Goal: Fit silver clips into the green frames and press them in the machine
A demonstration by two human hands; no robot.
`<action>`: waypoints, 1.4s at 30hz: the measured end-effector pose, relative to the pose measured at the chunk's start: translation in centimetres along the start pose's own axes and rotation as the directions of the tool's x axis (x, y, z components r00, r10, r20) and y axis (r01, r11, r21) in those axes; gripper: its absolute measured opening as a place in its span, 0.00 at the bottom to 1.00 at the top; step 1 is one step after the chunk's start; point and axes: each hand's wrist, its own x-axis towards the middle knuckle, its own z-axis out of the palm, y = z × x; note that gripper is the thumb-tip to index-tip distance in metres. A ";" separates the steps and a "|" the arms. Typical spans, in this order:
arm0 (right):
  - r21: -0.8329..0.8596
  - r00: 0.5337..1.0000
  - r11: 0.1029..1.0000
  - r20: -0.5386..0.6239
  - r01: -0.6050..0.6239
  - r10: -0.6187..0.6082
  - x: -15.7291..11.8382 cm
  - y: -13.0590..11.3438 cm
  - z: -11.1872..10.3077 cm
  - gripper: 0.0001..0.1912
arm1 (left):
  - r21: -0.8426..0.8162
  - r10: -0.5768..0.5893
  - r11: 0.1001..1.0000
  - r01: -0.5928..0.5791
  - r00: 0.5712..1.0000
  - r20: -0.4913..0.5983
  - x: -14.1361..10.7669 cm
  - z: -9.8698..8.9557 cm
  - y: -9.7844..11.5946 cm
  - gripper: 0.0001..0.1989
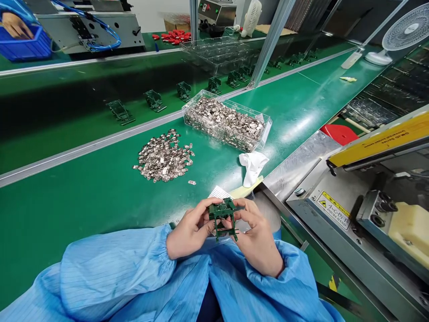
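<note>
Between my two hands, close to my body at the bench edge, is a dark green plastic frame (222,213) with thin legs and open sides. My left hand (191,230) grips its left side, fingers closed round it. On the other side my right hand (256,237) holds it too, with some fingertips reaching inside the frame; whether they pinch a small part there is hidden. Beyond my hands a loose pile of small silvery metal clips (164,156) lies on the green bench (100,192). A clear plastic box (228,123) full of the same pieces stands behind it.
Several similar green frames (154,100) sit in a row on the conveyor belt (80,94). White crumpled tissue (253,166) lies right of the pile. A metal machine (362,214) stands close on my right. Another person's hand (15,26) rests at a blue bin (25,44).
</note>
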 end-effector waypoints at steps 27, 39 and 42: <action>0.482 0.947 0.865 -0.189 -0.141 0.260 -1.0 0.0 4.5 0.12 | 0.178 0.064 0.984 -0.022 0.970 -0.234 -0.7 0.6 0.1 0.18; 0.731 0.893 0.658 -0.158 -0.182 0.422 -1.5 -0.2 4.9 0.10 | 0.078 -0.021 0.996 0.037 0.980 -0.198 -1.3 1.1 0.1 0.15; 0.760 0.874 0.625 -0.171 -0.177 0.455 -2.3 0.3 5.0 0.11 | 0.064 -0.022 0.997 0.034 0.984 -0.176 -1.4 1.7 0.6 0.15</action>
